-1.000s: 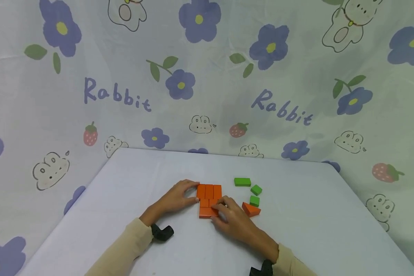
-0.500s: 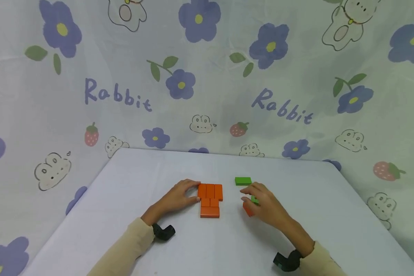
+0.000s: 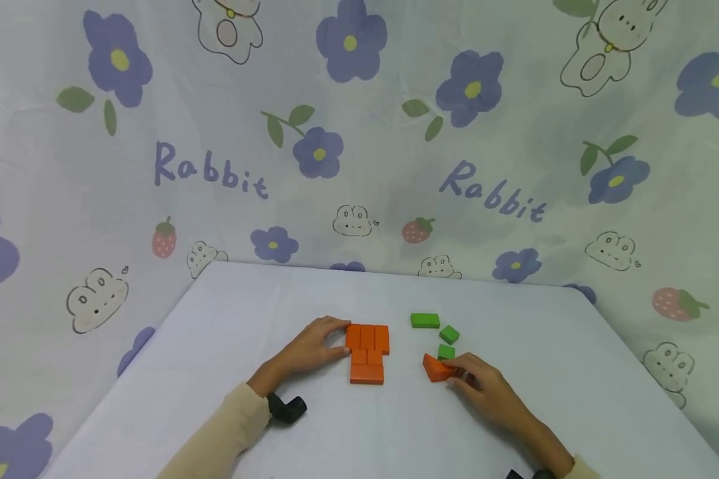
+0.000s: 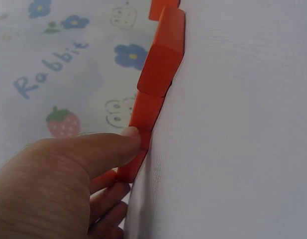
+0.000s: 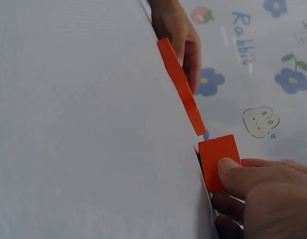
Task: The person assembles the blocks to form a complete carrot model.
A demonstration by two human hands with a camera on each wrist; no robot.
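- Orange blocks (image 3: pixel 367 374) lie together, the left hand (image 3: pixel 310 346) gripping their left edge.
- Right of these, the right hand (image 3: pixel 485 387) pinches a wedge (image 3: pixel 435 370).
- Green blocks (image 3: pixel 425 320): also right of the orange blocks.

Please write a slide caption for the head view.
Left hand touches a group of orange blocks on the white table; right hand pinches an orange wedge near three green blocks.

The 1 tabletop (image 3: pixel 275 303) bears 10 blocks: 7 orange and 3 green. The orange count splits into 6 grouped orange blocks (image 3: pixel 367 338) in rows of 3, 2 and 1, plus 1 separate orange block (image 3: pixel 433 368); the green into 1 long green block (image 3: pixel 425 320) and 2 small green blocks (image 3: pixel 449 334). Hands number 2: 1 left hand (image 3: pixel 311 346) and 1 right hand (image 3: pixel 488 391).
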